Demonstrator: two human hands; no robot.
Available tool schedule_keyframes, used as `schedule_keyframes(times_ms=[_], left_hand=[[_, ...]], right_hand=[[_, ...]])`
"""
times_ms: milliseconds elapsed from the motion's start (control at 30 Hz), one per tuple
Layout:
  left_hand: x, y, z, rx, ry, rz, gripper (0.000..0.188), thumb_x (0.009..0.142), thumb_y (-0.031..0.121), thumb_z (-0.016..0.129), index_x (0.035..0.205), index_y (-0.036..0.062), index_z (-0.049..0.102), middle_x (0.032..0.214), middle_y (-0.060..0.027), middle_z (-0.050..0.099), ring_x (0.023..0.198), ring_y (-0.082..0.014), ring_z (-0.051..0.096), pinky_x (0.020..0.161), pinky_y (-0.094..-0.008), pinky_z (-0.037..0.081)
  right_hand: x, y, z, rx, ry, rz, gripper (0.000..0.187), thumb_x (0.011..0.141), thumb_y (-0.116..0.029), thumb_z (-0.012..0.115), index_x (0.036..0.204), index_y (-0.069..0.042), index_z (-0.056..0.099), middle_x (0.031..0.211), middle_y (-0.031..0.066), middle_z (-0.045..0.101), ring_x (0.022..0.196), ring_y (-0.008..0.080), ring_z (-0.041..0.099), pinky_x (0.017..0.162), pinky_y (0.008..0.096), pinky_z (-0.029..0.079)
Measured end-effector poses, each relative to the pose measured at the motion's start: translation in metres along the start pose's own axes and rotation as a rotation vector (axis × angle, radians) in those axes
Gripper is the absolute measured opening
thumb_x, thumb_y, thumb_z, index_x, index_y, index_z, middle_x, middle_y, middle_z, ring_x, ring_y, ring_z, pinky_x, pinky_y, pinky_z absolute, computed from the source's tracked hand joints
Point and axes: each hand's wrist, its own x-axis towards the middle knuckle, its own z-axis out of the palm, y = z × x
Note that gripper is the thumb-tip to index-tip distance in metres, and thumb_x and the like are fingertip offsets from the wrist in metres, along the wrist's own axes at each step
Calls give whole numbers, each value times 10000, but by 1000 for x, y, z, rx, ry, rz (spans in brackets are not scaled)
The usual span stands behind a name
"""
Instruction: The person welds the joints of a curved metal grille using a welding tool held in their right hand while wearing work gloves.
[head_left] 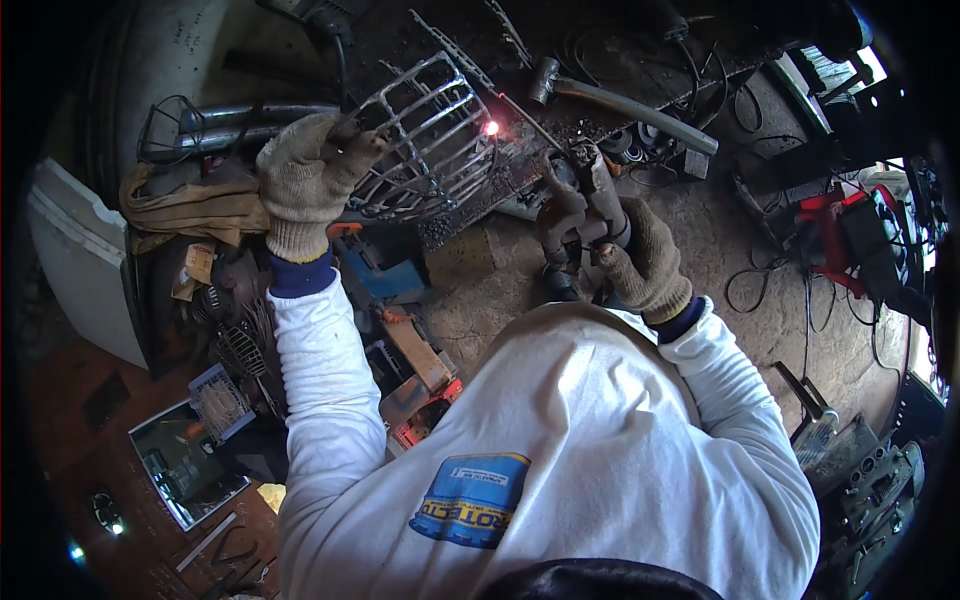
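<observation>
**Grille on bench, with one hot spot and two gloved hands**

Grille (pixel 425 131): bar metal, lying aslant at the bench (pixel 522 178); a glowing spot (pixel 491 128) at its right side. Left hand (pixel 318 172): gloved, at the grille's left side, fingers bent — whether they grip a bar or only rest there cannot be told. Right hand (pixel 650 262): gloved, apparently closed round a holder (pixel 606 195); from it a thin rod (pixel 535 125) slants away, its far end near the glowing spot yet seemingly apart from it.

Handling, as judged: the step looks like welding; the left hand best steadies the grille well clear of the heat; the right wrist wants to be loose but steady, the rod held to a short, even gap and moved slowly; eyes shielded before any arc; the hammer (pixel 630 112) left outside the rod's sweep.

Hidden or doubtful: the holder's lower part, muddled with the glove; the joint, drowned in glare; the grille's left edge, partly behind fingers; the bench's far side, in shadow; the true gap from rod to grille — unreadable from overhead.
</observation>
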Motion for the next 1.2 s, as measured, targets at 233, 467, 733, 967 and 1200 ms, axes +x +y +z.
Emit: schedule_keyframes(times_ms=[233,467,733,967,1200], left_hand=[[-13,3,2,-135,-23,-32,333,786,160,875,1021,-6,707,920,-85,743,846,-165,718,758,-295,593],[-10,3,10,-153,95,11,423,757,458,864,875,72,739,769,-27,718,594,-134,662,568,-280,545],[-15,-4,4,-98,-50,-18,299,787,170,871,1015,58,713,1037,-93,717,850,-193,721,722,-302,604],[-2,10,2,183,132,364,293,780,281,843,948,108,677,832,-31,705,694,-197,688,620,-317,555],[-2,9,4,89,111,243,278,765,260,860,928,77,729,814,-17,718,703,-127,682,646,-282,557]], right_hand=[[5,-5,-1,29,-16,-29,633,897,-433,707,1248,73,560,1038,219,691,941,336,717,821,390,551],[7,-8,0,56,-42,34,643,894,-437,711,1252,75,558,1046,222,688,951,347,715,819,391,551],[8,-3,2,92,-52,19,618,898,-419,707,1251,67,563,1028,204,682,920,343,713,799,390,552],[14,-11,4,39,25,-169,430,937,-317,683,1223,-11,582,1004,123,700,891,279,700,792,368,545],[10,-13,5,227,-41,-25,543,941,-403,675,1238,37,560,1025,141,725,920,241,714,797,356,549]])
